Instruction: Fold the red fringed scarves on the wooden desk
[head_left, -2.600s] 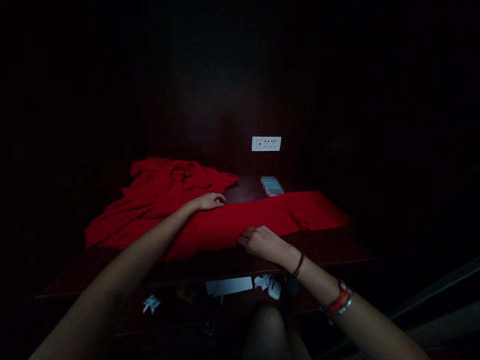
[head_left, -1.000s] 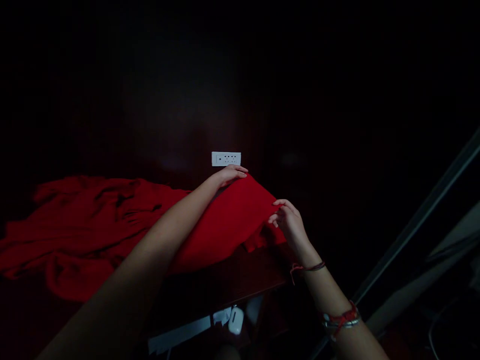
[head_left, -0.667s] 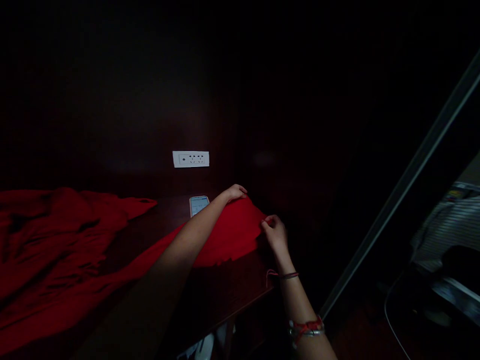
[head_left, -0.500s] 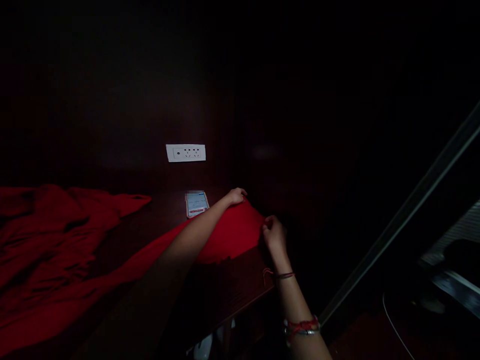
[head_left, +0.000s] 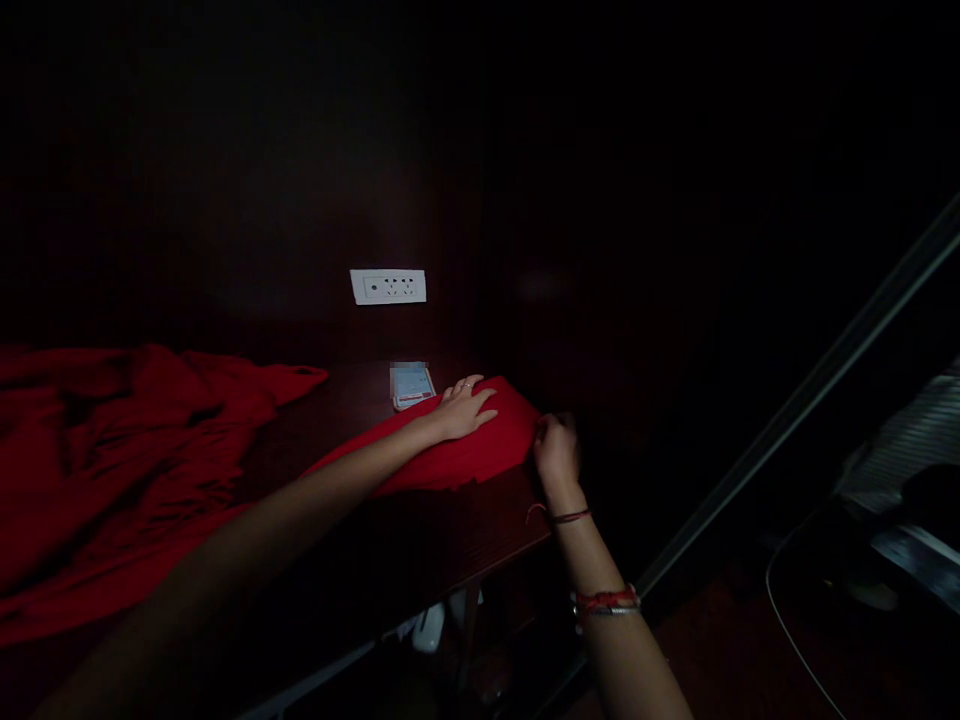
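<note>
A long red cloth (head_left: 480, 455) runs across the dark wooden tabletop, bunched in folds at the left and spread flat toward the right. My left hand (head_left: 463, 410) lies on the flat part with its fingers spread, a ring on one finger. At the cloth's right edge my right hand (head_left: 557, 450) is closed, its fingertips pinching the edge; they are partly hidden in shadow. A phone (head_left: 412, 385) with a lit screen rests just behind the cloth, close to my left hand.
A white wall socket (head_left: 388, 287) sits on the dark wall above the phone. The table's front edge (head_left: 510, 555) runs below my hands. Under it a white object (head_left: 429, 628) shows dimly. A pale cable (head_left: 780, 610) hangs at the lower right, beyond a slanting metal edge (head_left: 795, 430).
My left hand has come off the cloth's far corner and now lies flat on the cloth. My right hand stays at the right edge. The whole view has shifted slightly.
</note>
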